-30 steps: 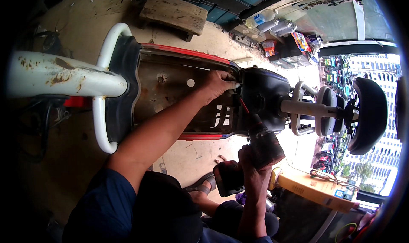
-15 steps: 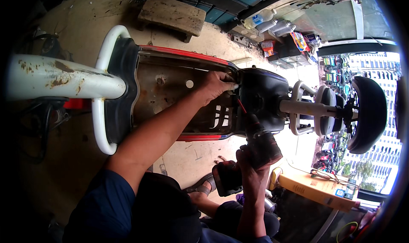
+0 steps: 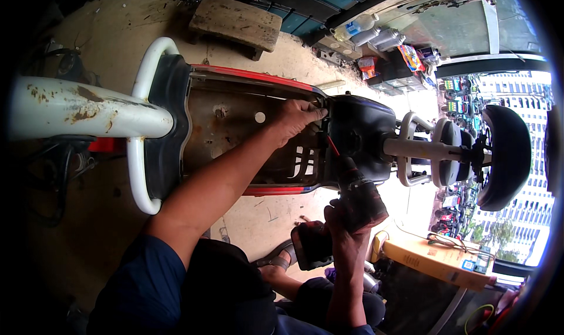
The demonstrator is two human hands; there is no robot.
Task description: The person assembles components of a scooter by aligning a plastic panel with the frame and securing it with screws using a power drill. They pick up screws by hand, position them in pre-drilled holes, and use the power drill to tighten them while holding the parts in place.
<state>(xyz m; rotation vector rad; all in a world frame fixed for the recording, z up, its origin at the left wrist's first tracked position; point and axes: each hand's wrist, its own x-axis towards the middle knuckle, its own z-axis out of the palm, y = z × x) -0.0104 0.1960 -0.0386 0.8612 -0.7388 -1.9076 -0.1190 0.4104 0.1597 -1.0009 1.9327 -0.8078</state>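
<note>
Before me lies the brown, rust-marked floor tray (image 3: 220, 150) of a scooter, edged with red side trim (image 3: 255, 75). My left hand (image 3: 296, 120) reaches over it, fingers pinched together at the tray's right end, beside a black plastic cover (image 3: 361, 129). Whatever is between those fingertips is hidden. My right hand (image 3: 346, 232) grips a dark cordless drill (image 3: 361, 200) from below. Its thin reddish bit (image 3: 333, 146) points up and left toward the tray's end, just below my left fingertips; whether the tip touches anything cannot be seen.
A rusty white tube (image 3: 88, 107) and white bar (image 3: 140, 176) stand at the left; a black seat (image 3: 506, 158) is far right. Beyond the scooter are a wooden stool (image 3: 238, 23) and bottles (image 3: 361, 26). A cardboard box (image 3: 432, 260) sits lower right.
Almost nothing differs. The whole view has shifted very slightly, and both hands and the drill keep their places against the scooter.
</note>
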